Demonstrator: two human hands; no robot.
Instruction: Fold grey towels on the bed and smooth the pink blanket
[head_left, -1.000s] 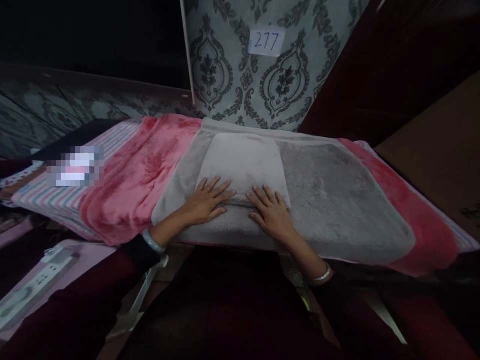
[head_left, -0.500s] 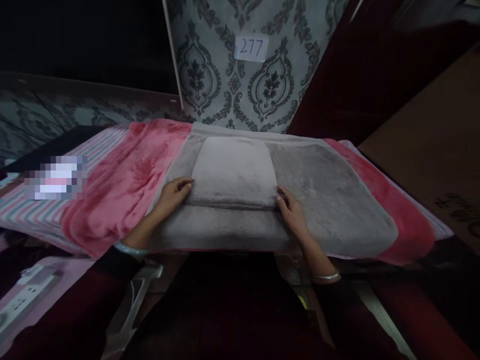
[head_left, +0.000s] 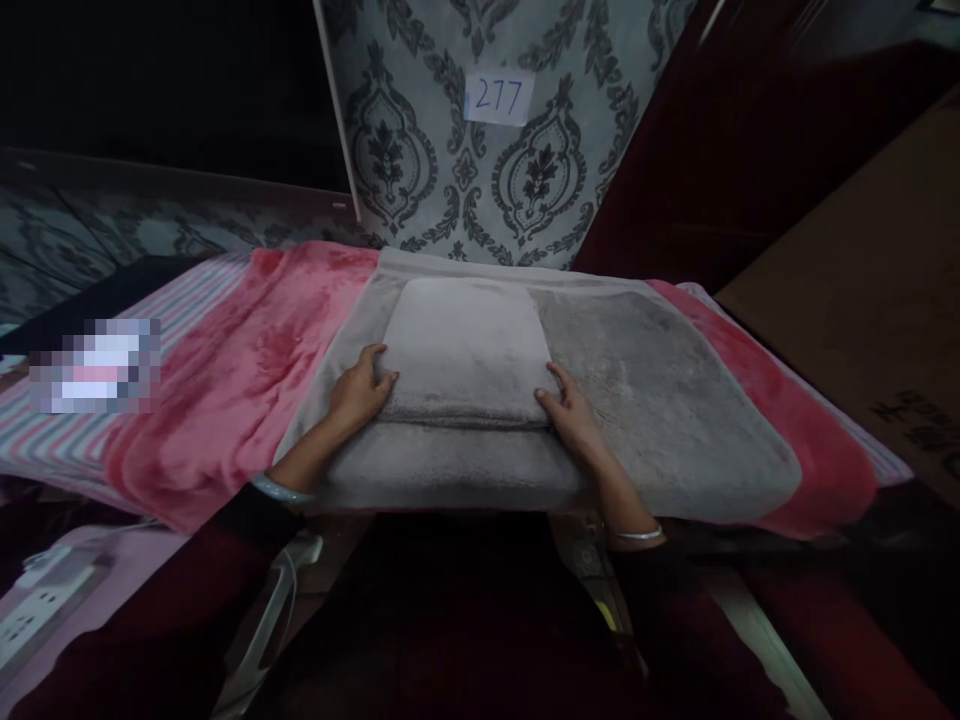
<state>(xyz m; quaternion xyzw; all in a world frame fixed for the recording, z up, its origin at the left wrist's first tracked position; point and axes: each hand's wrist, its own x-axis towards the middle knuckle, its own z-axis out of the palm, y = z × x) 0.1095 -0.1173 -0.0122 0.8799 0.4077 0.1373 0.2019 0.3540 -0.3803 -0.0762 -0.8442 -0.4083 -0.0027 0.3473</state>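
A folded light-grey plush cloth (head_left: 469, 345) lies flat as a neat block, its thick folded edge towards me. Under it is a larger grey plush blanket (head_left: 652, 390). At the block's left edge rests my left hand (head_left: 358, 390), thumb on the top near the front corner and fingers apart along the side. My right hand (head_left: 574, 410) touches the right edge in the same way, its thumb over the front corner. Neither hand is closed around the cloth.
A pink plush blanket (head_left: 247, 370) and a striped cloth (head_left: 52, 430) lie beneath the grey one. Behind are a dark screen (head_left: 165, 90) and patterned wall with a "277" paper (head_left: 499, 97). A cardboard box (head_left: 862, 260) stands right; a power strip (head_left: 45, 605) lies lower left.
Both hands have shifted slightly inward along the folded cloth's sides. Their thumbs now lie over its top near the front corners. The cloth remains folded in place.
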